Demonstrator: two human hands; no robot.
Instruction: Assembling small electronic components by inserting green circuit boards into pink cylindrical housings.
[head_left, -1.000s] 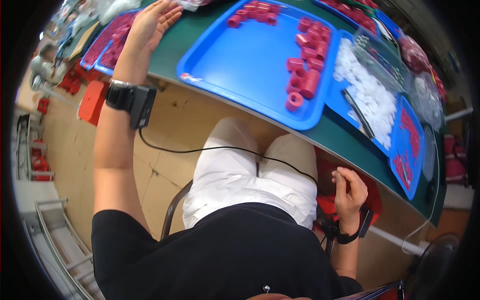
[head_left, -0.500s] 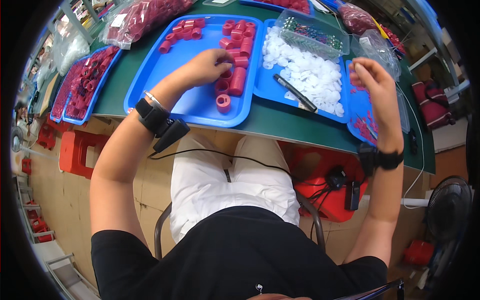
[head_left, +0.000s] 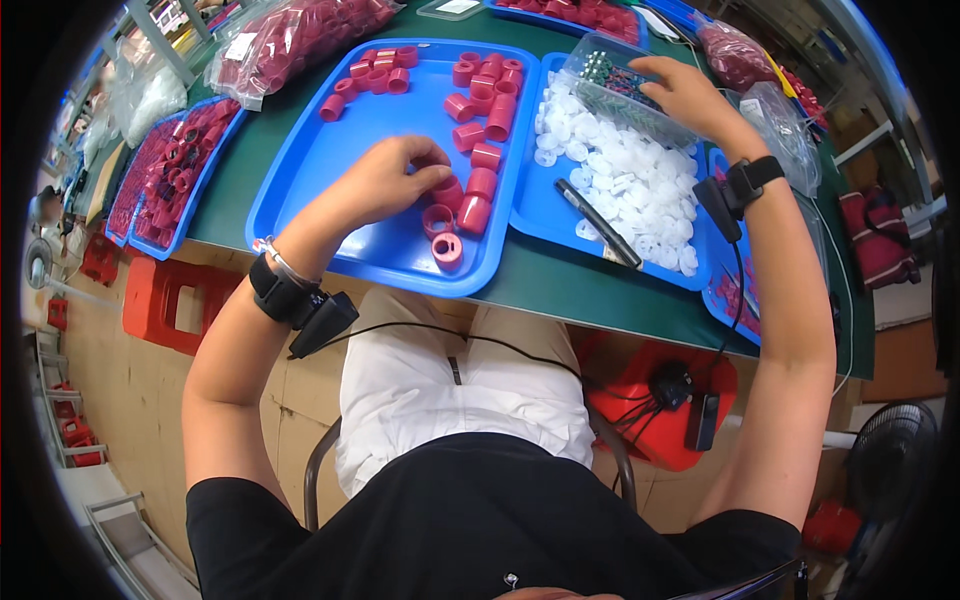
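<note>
My left hand [head_left: 393, 178] is over the right half of a large blue tray [head_left: 345, 215], its fingers curled in beside the short dark-red plastic tubes [head_left: 474, 213]. Its fingertips meet near one red tube, and whatever they grip is hidden. My right hand [head_left: 690, 98] reaches over a clear plastic box [head_left: 655, 122] of small green and metallic parts, index finger and thumb apart, with nothing visible between them. The box rests on a second blue tray, which holds many translucent white discs [head_left: 628, 172]. A black marker pen [head_left: 598, 222] lies across that tray.
More red tubes [head_left: 375, 70] are grouped at the big tray's far left. Farther left are blue trays of dark-red parts [head_left: 180, 170] and a bag of red pieces [head_left: 295, 45]. At right, a small blue tray [head_left: 722, 290] holds pink bits. A black cable [head_left: 520, 357] crosses my lap.
My right hand has moved left and away from me, from above the pink-bits tray to the clear box. My left hand has drawn slightly toward me. The view has shifted a little.
</note>
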